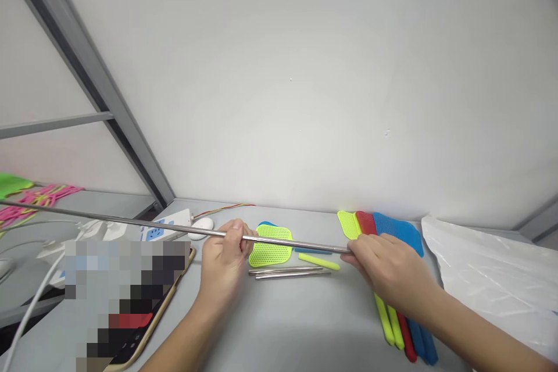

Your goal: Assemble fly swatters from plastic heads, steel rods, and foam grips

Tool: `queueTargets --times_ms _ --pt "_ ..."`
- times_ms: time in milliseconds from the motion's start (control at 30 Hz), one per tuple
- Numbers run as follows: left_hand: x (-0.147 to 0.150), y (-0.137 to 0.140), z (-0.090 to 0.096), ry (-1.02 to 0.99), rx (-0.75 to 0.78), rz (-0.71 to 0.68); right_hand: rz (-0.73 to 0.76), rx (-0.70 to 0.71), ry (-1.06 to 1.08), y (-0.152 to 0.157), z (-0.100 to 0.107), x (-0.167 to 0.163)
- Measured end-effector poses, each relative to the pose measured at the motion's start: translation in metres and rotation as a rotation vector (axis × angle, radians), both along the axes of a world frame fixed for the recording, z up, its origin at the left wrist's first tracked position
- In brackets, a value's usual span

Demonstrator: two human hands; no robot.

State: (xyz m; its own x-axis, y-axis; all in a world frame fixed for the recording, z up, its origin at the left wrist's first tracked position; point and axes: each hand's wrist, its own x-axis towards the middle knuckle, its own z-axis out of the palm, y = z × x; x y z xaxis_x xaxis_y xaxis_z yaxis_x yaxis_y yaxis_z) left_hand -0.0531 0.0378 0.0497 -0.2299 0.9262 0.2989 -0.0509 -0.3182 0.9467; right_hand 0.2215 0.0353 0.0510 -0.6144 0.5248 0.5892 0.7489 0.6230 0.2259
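Note:
A long, thin metal telescopic rod [174, 226] runs across the view from the far left to my right hand. My left hand [224, 258] grips it near the middle, thumb on top. My right hand [387, 264] is closed around its right end, which the fingers hide. Beneath the rod lies a yellow perforated fly swatter head [271, 247] with a blue one partly under it. A loose yellow handle [319, 261] and several short metal tubes [288, 272] rest on the table between my hands. Yellow, red and blue fly swatters [394, 229] lie side by side behind and below my right hand.
The grey table [279, 319] meets a pale wall [305, 81]. At left are a phone in a tan case [163, 302], a power strip [168, 224], a white round object [202, 228] and pink cords [47, 195]. A white plastic bag [492, 273] lies at right.

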Motion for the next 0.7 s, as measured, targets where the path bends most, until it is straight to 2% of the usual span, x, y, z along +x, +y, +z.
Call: queueTargets --times_ms 100,167,333,533,700 --pt "0.008 -0.001 -0.007 -0.027 -0.057 0.050 -0.010 0.012 0.022 0.003 -0.001 0.000" --pt "0.013 -0.002 -0.012 -0.091 -0.090 0.018 -0.016 -0.015 0.036 0.003 0.003 0.000" --pt "0.011 -0.003 -0.017 -0.049 -0.095 -0.152 -0.032 -0.206 -0.022 -0.005 0.021 0.005" --pt "0.006 0.000 -0.017 0.041 -0.058 -0.184 0.008 -0.453 -0.109 -0.003 0.033 0.021" --pt "0.011 -0.002 -0.021 0.068 -0.098 -0.198 0.056 -0.505 -0.085 -0.012 0.065 0.032"
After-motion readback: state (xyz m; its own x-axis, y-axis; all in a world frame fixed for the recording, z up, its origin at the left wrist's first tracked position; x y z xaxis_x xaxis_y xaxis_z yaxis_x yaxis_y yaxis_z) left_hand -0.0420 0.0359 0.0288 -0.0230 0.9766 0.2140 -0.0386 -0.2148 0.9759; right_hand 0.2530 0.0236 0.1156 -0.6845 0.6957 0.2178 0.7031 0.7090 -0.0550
